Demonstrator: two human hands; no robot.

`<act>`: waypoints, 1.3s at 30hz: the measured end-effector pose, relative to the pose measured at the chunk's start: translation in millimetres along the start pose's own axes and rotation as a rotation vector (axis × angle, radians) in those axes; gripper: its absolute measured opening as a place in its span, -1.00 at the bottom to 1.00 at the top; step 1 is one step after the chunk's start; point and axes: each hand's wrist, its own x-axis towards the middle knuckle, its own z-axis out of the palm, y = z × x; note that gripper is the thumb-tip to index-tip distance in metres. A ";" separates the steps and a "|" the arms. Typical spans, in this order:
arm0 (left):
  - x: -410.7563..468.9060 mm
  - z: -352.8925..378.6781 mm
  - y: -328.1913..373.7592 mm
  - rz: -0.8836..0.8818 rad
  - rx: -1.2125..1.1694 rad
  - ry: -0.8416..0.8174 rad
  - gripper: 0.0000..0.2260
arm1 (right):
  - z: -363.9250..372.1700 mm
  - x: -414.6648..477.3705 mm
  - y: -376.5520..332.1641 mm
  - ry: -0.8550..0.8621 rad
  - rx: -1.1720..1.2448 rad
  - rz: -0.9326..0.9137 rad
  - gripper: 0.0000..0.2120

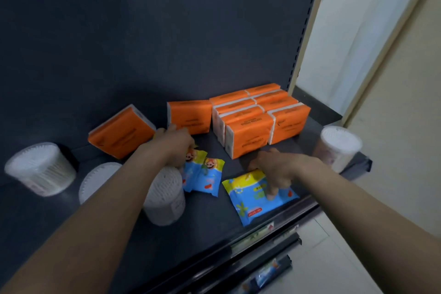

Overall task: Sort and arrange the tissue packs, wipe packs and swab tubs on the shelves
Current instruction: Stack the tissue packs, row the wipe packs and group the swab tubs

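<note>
Forearms reach over dark shelf. Right hand grips flat blue-and-yellow wipe pack at front edge; left hand with curled fingers pinches small blue wipe sachet, beside white round swab tub.

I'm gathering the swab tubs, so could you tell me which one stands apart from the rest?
The tub at the far right, beyond the orange tissue packs; the other three sit at the left.
</note>
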 end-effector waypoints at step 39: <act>-416.5 131.3 -102.6 -0.808 -1.740 1.399 -0.78 | -45.7 -69.3 -362.7 0.525 1.102 -0.942 -0.59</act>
